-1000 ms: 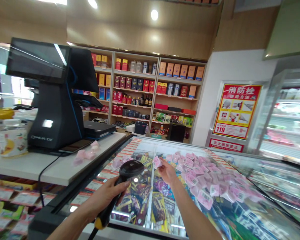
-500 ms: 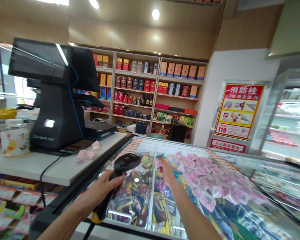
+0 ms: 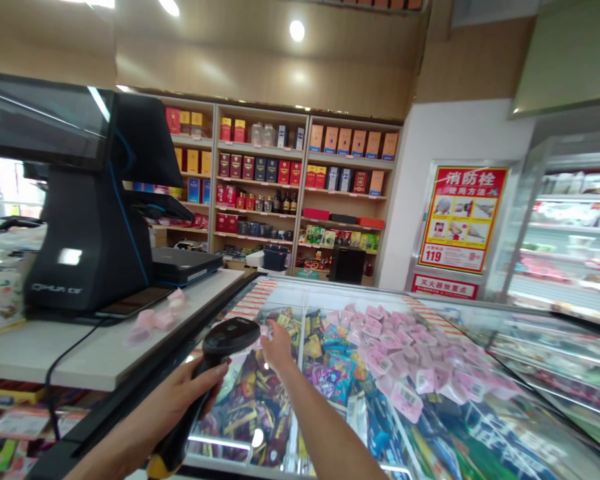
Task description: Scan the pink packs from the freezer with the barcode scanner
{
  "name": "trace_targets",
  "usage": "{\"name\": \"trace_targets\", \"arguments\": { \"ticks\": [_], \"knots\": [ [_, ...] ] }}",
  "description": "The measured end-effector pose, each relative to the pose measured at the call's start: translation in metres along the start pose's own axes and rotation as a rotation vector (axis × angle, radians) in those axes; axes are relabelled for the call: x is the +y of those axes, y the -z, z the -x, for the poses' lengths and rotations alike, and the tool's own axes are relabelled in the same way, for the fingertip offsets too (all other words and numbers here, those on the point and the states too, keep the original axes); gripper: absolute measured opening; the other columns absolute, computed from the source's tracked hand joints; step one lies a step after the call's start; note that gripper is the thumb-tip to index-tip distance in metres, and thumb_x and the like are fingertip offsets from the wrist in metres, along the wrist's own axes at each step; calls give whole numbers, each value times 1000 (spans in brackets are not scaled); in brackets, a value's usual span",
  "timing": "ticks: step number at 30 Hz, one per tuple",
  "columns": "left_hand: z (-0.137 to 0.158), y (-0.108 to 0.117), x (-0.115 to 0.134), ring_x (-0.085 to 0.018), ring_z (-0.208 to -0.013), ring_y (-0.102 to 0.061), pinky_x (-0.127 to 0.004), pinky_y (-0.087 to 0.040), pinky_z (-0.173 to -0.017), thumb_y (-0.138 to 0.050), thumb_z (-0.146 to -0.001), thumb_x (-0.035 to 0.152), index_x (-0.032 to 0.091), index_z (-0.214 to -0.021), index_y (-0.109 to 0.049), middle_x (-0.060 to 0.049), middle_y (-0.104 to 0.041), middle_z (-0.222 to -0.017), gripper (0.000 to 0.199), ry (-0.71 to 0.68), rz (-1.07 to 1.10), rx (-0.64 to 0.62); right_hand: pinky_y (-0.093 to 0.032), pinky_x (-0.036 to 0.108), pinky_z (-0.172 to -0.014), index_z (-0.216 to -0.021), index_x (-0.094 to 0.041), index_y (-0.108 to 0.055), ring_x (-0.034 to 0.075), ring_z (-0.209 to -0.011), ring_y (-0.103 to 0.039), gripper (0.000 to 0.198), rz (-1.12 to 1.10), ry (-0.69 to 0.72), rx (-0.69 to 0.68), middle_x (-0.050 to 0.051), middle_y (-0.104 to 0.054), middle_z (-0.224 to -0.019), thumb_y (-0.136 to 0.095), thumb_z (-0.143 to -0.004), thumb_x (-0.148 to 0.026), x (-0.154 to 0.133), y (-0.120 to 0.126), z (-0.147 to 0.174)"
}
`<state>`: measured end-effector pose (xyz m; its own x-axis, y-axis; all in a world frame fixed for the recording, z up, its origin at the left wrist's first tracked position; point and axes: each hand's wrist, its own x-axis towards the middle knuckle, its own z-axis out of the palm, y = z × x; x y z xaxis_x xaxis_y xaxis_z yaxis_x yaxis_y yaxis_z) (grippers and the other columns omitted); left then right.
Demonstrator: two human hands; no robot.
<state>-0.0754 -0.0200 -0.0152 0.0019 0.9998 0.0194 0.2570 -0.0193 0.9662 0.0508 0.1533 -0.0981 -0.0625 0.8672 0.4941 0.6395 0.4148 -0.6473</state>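
My left hand (image 3: 193, 383) is wrapped round the handle of a black and yellow barcode scanner (image 3: 231, 335), its head tilted toward the right. Just beyond the scanner head, my right hand (image 3: 279, 345) pinches a small pink pack (image 3: 264, 330), mostly hidden by the fingers and the scanner. Both hands are above the glass top of a chest freezer (image 3: 280, 288). A heap of similar pink packs (image 3: 420, 353), several with barcode labels, lies on the glass to the right. A few more pink packs (image 3: 155, 320) rest on the white counter at left.
On the white counter (image 3: 95, 360) stands a black point-of-sale terminal (image 3: 85, 233), with a phone (image 3: 136, 302) at its base and a cable hanging over the edge. Colourful packets (image 3: 260, 400) show through the glass. Shelves of boxes (image 3: 260, 170) line the back; an open chiller (image 3: 570, 240) is at right.
My right hand has moved left with the pink pack, up to the scanner head. The scanner has shifted slightly left and down in view. The whole view has turned a little right.
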Motion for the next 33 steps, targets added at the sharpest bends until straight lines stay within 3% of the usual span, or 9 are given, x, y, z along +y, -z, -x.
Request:
{"name": "trace_targets", "arguments": {
  "ticks": [4, 8, 10, 16, 20, 23, 27, 30, 33],
  "knots": [
    [-2, -16, 8, -9, -44, -37, -19, -29, -45, -53, -64, 49, 18, -55, -50, 7, -44, -43, 32, 70, 46, -29, -32, 28, -88, -104, -16, -54, 18, -101, -47, 38, 216, 30, 33, 8, -55, -105, -47, -67, -18, 30, 52, -6],
    [-1, -31, 16, -9, -40, -36, -21, -30, -44, -56, -58, 53, 19, -59, -52, 8, -44, -41, 34, 92, 120, -54, -34, 36, -81, -105, -17, -53, 24, -100, -45, 36, 622, -197, 61, 11, -55, -104, -46, -70, -19, 74, 123, -8],
    [-2, -35, 16, -8, -41, -36, -20, -29, -44, -57, -56, 53, 19, -58, -51, 8, -43, -42, 35, 76, 112, -50, -33, 39, -79, -100, -16, -56, 26, -99, -45, 31, 739, -262, 56, 13, -55, -101, -43, -72, -15, 91, 146, -10],
    [-7, -38, 12, -8, -41, -37, -19, -28, -43, -56, -58, 49, 18, -53, -45, 7, -43, -42, 34, 75, 54, -77, -32, 39, -77, -82, -9, -62, 28, -99, -45, 28, 613, -212, -27, 20, -55, -97, -39, -68, -1, 108, 157, -11],
    [-8, -43, 15, -8, -41, -39, -20, -31, -43, -54, -58, 52, 18, -52, -47, 6, -45, -41, 35, 53, 45, -87, -30, 36, -83, -75, -14, -63, 24, -95, -49, 23, 387, -164, -45, 13, -60, -89, -47, -63, -2, 108, 154, -7],
    [-6, -45, 16, -8, -41, -39, -20, -30, -43, -53, -59, 54, 18, -53, -47, 6, -44, -41, 37, 38, 33, -93, -35, 31, -80, -82, -16, -62, 19, -88, -53, 23, 184, -151, -14, 8, -62, -84, -48, -65, -9, 106, 149, -8],
    [0, -44, 20, -8, -42, -39, -20, -31, -44, -52, -60, 53, 18, -55, -47, 7, -43, -43, 36, 41, 28, -91, -41, 28, -59, -92, -16, -57, 15, -65, -56, 29, -461, -304, 70, 4, -62, -72, -39, -73, -27, 94, 133, -10],
    [4, -45, 23, -8, -42, -38, -20, -30, -44, -50, -60, 55, 18, -55, -45, 7, -42, -42, 38, 41, 21, -92, -41, 25, -55, -78, -16, -59, 13, -58, -54, 22, -1006, -394, 84, 1, -60, -62, -52, -63, -29, 83, 119, -8],
    [7, -47, 24, -8, -41, -37, -20, -29, -42, -51, -60, 55, 19, -53, -43, 7, -41, -41, 38, 46, 32, -122, -41, 24, -54, -67, -16, -58, 12, -56, -53, 14, -1287, -444, 92, -1, -58, -57, -59, -56, -25, 75, 110, -5]
  ]
}}
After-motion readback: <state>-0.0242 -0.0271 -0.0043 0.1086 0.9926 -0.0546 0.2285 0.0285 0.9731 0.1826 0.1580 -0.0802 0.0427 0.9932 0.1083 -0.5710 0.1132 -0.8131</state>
